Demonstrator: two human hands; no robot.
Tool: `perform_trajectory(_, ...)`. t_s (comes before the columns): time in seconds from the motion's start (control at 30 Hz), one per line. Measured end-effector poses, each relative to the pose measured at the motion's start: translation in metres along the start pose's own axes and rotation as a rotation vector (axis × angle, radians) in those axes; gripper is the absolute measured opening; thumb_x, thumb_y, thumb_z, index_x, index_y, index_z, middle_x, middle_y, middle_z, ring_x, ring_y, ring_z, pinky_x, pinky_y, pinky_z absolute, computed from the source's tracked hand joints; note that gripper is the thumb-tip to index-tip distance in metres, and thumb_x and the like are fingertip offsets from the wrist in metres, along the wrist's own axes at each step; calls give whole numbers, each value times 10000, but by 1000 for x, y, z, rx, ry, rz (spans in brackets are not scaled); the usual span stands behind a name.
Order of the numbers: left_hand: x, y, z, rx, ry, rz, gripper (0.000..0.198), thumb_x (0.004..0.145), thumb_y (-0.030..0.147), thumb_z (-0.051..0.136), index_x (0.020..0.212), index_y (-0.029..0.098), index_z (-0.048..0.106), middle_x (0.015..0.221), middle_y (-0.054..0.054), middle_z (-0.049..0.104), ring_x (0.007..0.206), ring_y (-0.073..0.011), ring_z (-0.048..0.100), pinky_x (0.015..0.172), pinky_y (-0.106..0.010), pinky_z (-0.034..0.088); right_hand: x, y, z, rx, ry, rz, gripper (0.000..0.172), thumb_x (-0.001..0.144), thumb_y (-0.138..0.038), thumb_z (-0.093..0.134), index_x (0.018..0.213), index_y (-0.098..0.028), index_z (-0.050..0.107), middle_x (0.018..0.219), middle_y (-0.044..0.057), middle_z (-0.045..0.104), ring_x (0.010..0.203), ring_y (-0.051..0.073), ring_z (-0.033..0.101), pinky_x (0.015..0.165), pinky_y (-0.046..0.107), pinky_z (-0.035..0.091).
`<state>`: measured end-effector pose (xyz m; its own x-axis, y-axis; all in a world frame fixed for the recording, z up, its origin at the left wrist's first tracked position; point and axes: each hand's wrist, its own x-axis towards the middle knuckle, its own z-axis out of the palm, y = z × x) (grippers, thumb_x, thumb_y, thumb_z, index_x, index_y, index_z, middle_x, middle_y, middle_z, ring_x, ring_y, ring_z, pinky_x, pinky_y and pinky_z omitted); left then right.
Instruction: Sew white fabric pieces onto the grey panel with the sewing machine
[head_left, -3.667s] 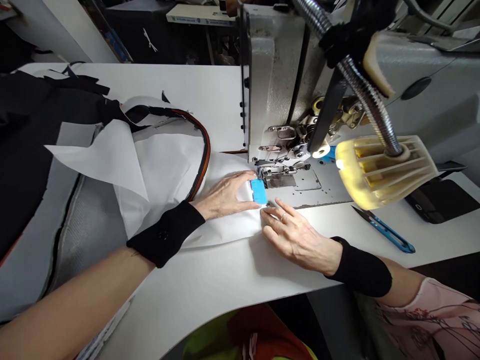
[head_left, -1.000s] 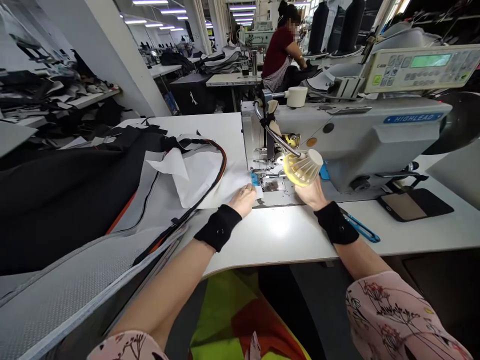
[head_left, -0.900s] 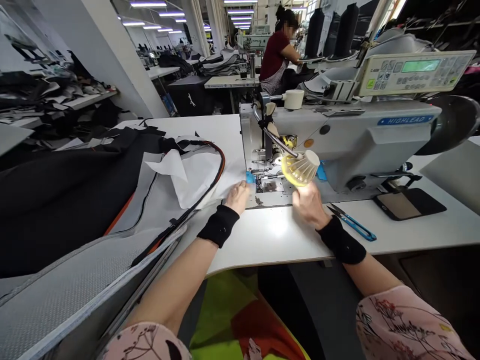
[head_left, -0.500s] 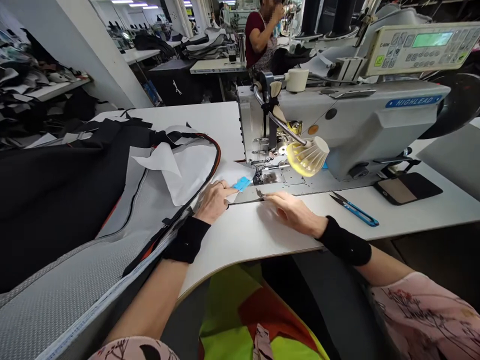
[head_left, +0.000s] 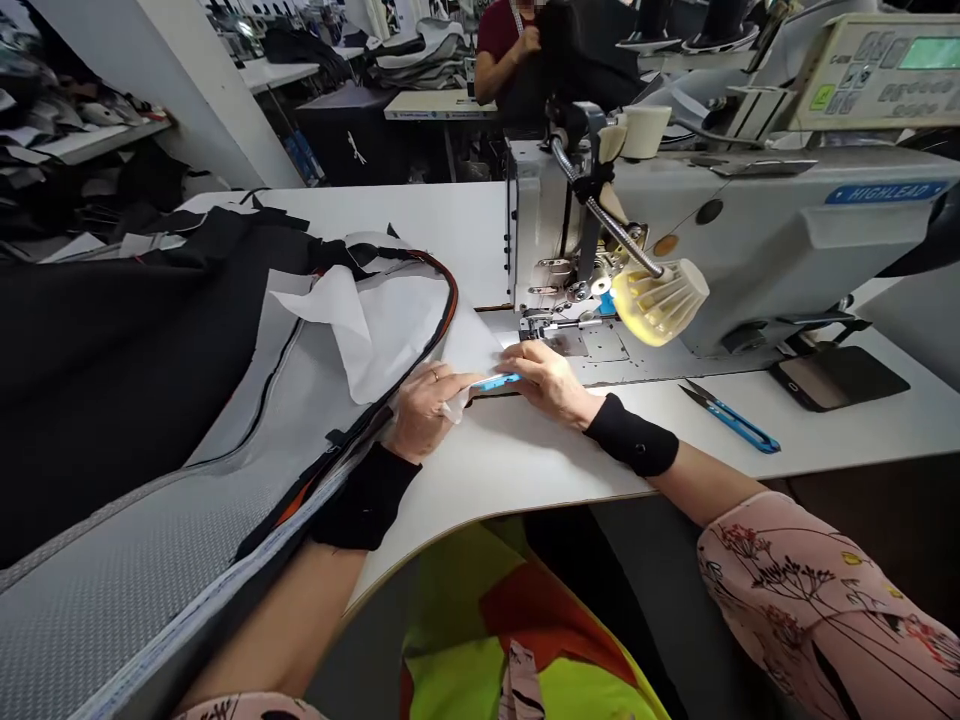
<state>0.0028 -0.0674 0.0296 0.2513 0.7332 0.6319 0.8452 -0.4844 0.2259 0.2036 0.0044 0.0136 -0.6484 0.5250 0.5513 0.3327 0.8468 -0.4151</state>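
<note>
My left hand [head_left: 427,410] pinches the edge of a white sheet of fabric or paper [head_left: 472,345], close to a thin blue strip [head_left: 496,381]. My right hand [head_left: 547,380] rests with its fingertips on the far end of that strip. The strip lies between my hands, partly hidden by my fingers. The white sheet runs back onto a large grey mesh panel [head_left: 97,600], whose edge has black and orange piping [head_left: 450,300]. Just beyond my right fingers stands the presser foot [head_left: 551,325] of a HIGHLEAD sewing machine [head_left: 750,220].
Black fabric [head_left: 112,330] covers the left of the white table [head_left: 480,480]. Blue-handled thread snips [head_left: 731,420] and a phone [head_left: 840,378] lie right of the machine, under its yellow lamp [head_left: 660,300]. A co-worker [head_left: 502,50] sits at a machine further back.
My right hand has left the lamp and moved in beside my left hand. The blue strip now lies edge-on between my hands, and the white sheet has shifted toward me, off the machine bed.
</note>
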Motion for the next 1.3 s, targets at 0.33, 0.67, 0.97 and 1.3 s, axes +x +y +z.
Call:
perform_trajectory(0.33, 54, 13, 19, -69, 33, -244, 128, 875, 283, 544, 846, 162, 577, 978, -79, 580, 916, -165, 571, 828, -259, 463, 2, -40, 27, 1111, 312, 876, 223, 731, -358, 608, 708, -180, 476, 644, -32, 483, 588, 90, 445, 610, 240, 435)
perform_trajectory(0.67, 70, 6, 64, 47, -566, -168, 125, 890, 299, 521, 891, 176, 546, 940, -66, 608, 884, -224, 594, 740, -294, 440, -33, -54, -12, 1200, 127, 955, 173, 737, -250, 606, 697, -186, 450, 702, 7, 559, 695, 122, 585, 829, 349, 540)
perform_trajectory(0.97, 71, 2, 70, 49, -540, -166, 158, 877, 330, 553, 879, 172, 541, 937, -62, 576, 864, -210, 586, 737, -284, 441, -37, 38, -63, 9, -121, 518, 389, 678, 20, 396, 985, -101, 603, 1045, 159, 641, 993, 270, 585, 913, 434, 452)
perform_trajectory(1.3, 79, -8, 80, 113, -539, -159, 188, 918, 300, 479, 955, 131, 554, 944, -99, 610, 919, -225, 590, 795, -291, 442, -12, 21, -16, -332, -256, -28, 296, 943, -184, 333, 784, -138, 579, 919, 91, 648, 915, 188, 593, 902, 344, 436)
